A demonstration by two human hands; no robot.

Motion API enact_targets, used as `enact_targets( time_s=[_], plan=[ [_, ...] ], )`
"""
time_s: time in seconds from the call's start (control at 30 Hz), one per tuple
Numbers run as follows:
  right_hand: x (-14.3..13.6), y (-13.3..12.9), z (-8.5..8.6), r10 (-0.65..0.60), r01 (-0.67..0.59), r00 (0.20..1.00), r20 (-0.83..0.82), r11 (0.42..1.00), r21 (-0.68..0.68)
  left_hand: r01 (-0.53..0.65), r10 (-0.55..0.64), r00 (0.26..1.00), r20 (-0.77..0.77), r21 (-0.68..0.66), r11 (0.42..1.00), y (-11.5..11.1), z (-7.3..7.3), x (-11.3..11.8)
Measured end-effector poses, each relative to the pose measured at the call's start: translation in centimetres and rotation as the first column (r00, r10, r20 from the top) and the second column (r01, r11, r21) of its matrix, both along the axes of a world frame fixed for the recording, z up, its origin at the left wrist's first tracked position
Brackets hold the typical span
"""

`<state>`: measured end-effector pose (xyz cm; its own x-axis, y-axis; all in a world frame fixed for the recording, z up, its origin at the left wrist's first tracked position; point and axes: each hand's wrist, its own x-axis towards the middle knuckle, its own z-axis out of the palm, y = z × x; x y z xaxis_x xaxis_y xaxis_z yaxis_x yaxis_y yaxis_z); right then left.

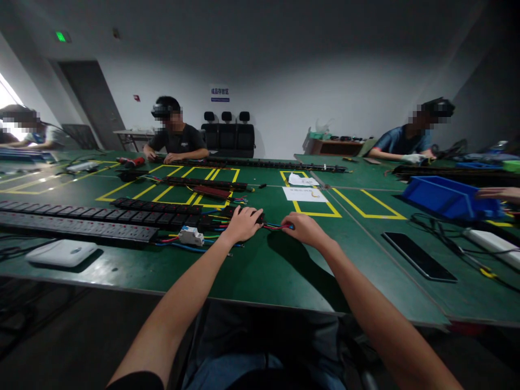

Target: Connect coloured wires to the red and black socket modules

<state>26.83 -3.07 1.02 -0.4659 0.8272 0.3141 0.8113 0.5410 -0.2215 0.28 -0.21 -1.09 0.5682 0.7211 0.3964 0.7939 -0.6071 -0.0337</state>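
Evidently, the right hand point(304, 228) has its grip pinched on a bundle of wires point(273, 226), thumb and fingertips brought together at the bundle's right end. Just left of that grip, the left hand point(242, 225) lies palm down over a black part point(258, 218); I cannot tell whether its fingers clamp the part or merely steady it. The wires, blue and red among them, span the short gap between the hands, over the green tabletop point(260, 281).

In my judgement the wires are light and flexible, their sheathing smooth and slightly slippery; they are best held near the ends, without sharp bending beside the black part. That part looks stiff and should suit a flat, firm hold.

Left of the grip lie black socket strips point(158, 218), apparently rigid and heavier, best lifted with both hands. Nearer the wearer on that side, a white breaker point(190, 235) sits among coloured leads. Beyond the grip, a paper sheet point(298, 194) overlaps a yellow tape outline point(319, 214). Well to its right rest a dark phone point(419, 257) and, farther off, a blue bin point(441, 197), with another person's hand point(501, 194) beside it.
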Motion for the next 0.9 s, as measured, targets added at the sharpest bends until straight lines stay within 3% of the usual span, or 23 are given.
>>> enact_targets(
  time_s=[0.13,0.27,0.47,0.57,0.7,0.9],
  plan=[
    [0.5,0.0,0.5,0.054,-0.054,0.986,-0.156,0.999,0.005,0.0,0.0,1.0,-0.011,0.005,1.0,0.0,0.0,0.0],
    [1.2,0.2,0.9,0.019,-0.023,0.987,-0.159,0.999,-0.022,0.004,-0.004,1.0,-0.017,0.004,1.0,0.1,-0.1,0.0],
    [1.6,0.6,0.4,-0.005,-0.036,0.991,-0.135,0.953,-0.302,0.009,-0.009,1.0,-0.008,-0.007,1.0,0.1,0.0,0.0],
    [1.5,0.6,0.2,0.009,-0.068,0.986,-0.164,0.931,-0.359,0.012,-0.012,1.0,-0.005,-0.013,1.0,0.0,0.1,-0.1],
    [1.6,0.5,0.5,-0.014,-0.06,0.96,-0.278,0.964,-0.257,0.012,-0.012,1.0,0.002,-0.009,1.0,0.1,0.1,-0.1],
    [2.2,0.7,0.7,-0.121,0.095,0.936,-0.33,0.991,-0.094,0.0,0.0,1.0,0.003,0.013,1.0,0.0,-0.1,0.0]
  ],
)
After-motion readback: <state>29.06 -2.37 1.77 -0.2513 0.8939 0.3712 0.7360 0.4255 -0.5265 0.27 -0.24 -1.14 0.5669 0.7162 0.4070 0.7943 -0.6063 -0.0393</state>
